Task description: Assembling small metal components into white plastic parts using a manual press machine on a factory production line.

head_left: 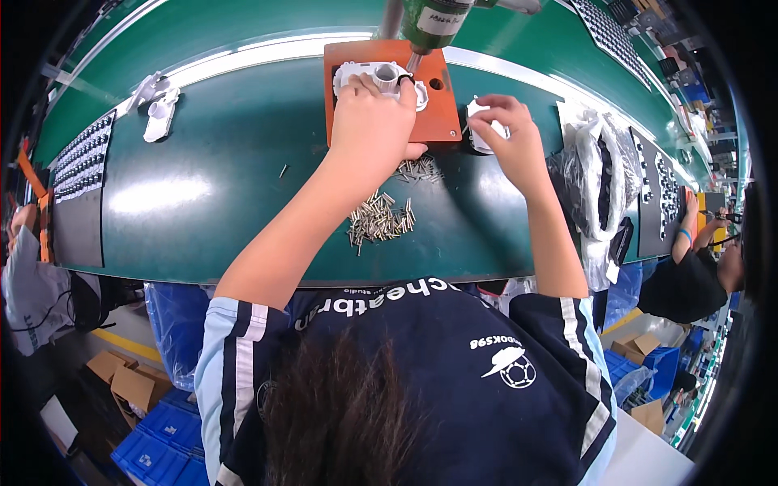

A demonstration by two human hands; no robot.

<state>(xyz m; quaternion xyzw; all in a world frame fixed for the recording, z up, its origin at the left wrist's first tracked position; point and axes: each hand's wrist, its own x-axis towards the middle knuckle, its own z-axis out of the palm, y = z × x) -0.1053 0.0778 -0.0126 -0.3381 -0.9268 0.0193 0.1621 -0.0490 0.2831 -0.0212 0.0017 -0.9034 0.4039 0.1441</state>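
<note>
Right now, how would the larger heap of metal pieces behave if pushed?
The metal pieces would probably scatter, since they lie loose. Single ones may roll, being slim and rod-like. Each seems stiff, looking straight and metallic.

The head-worn fisheye looks down from close above the green workbench (pixel 162 235).

White housing (pixel 386 77) part-hidden under left hand (pixel 373 113); green machine head (pixel 417 34) cut off by top edge.
</note>
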